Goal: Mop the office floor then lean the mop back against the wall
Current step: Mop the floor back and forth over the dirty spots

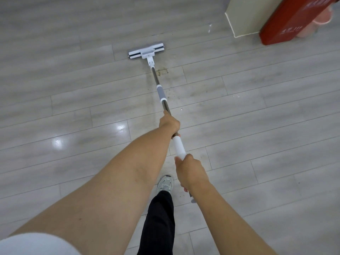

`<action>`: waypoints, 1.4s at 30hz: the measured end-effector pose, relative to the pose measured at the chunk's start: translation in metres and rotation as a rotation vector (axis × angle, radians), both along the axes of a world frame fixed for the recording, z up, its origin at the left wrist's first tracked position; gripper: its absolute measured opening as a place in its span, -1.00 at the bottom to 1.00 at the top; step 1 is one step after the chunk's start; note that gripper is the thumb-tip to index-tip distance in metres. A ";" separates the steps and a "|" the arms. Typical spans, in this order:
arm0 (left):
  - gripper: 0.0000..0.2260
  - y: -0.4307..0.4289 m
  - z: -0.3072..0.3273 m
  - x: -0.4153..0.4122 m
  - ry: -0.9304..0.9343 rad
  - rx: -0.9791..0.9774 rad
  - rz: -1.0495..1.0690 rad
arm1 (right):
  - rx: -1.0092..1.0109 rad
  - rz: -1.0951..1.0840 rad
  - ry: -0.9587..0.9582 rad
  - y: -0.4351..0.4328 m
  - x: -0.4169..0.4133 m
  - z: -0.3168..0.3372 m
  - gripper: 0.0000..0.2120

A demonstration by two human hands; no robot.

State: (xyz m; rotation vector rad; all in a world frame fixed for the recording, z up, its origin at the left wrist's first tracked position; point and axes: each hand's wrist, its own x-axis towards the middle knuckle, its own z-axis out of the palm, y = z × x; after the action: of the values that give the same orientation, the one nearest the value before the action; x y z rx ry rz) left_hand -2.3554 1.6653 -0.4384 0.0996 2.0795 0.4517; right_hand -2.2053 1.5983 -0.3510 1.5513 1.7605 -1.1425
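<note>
A flat mop with a white and grey head [146, 50] lies on the grey plank floor [73, 85], stretched out in front of me. Its metal handle [159, 85] runs back toward me, with a grey sleeve partway along and a white grip [179, 147] near the top. My left hand [169, 124] is closed around the metal shaft just above the white grip. My right hand [189, 170] grasps the handle's upper end, lower in the view. A brownish dirty patch [162, 72] marks the floor beside the shaft, just behind the mop head.
A cream wall corner [241, 17] juts in at the top right, with a red box [292, 21] leaning beside it and a pink bucket [323, 19] behind. My foot in a white sneaker [165, 184] stands under the handle. Wet shiny spots [119, 127] show at left.
</note>
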 end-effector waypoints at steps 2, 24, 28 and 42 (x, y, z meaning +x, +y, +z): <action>-0.31 -0.021 0.004 0.029 -0.008 -0.012 -0.031 | -0.007 -0.017 -0.001 -0.022 0.028 0.004 -0.66; -0.38 -0.280 0.094 0.418 -0.059 -0.026 -0.039 | -0.143 -0.142 -0.096 -0.261 0.401 0.129 -0.69; -0.43 -0.282 0.101 0.401 -0.044 -0.012 -0.037 | -0.156 -0.174 -0.114 -0.263 0.380 0.133 -0.76; -0.56 -0.223 0.073 0.245 -0.015 0.047 -0.002 | -0.192 -0.219 -0.073 -0.206 0.224 0.107 -0.72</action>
State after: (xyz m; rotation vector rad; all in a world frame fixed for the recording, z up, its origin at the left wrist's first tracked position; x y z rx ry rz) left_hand -2.1108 1.4421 -0.3655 0.1255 2.0549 0.4983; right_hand -1.9815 1.3927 -0.2445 1.6745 1.4149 -1.2999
